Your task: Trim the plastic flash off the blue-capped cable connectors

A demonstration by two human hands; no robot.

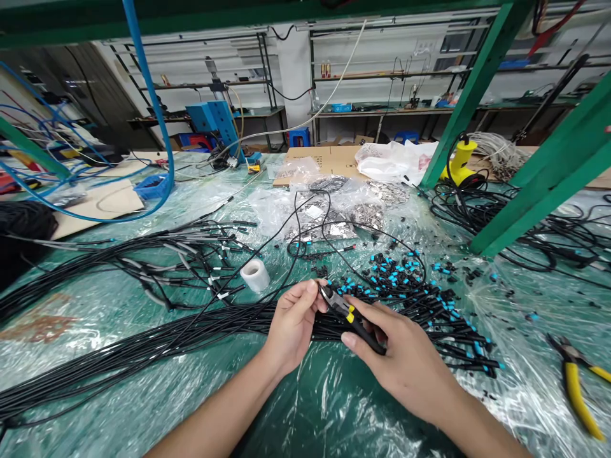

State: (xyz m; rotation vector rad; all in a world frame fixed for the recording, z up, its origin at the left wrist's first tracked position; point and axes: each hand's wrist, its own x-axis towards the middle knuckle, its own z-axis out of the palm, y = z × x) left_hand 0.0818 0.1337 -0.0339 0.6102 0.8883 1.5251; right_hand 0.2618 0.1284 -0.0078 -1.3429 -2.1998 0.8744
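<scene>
Hands (401, 359) gripping yellow-and-black pliers (356, 324) above a black cable bundle (143, 346)

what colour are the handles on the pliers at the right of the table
The pliers handles are yellow, clearest in the head view.

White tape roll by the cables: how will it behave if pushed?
The white tape roll looks light for its size, so it would probably shift easily. It seems to lie on its curved side, so it may roll, though the crinkled plastic sheeting would likely slow it.
</scene>
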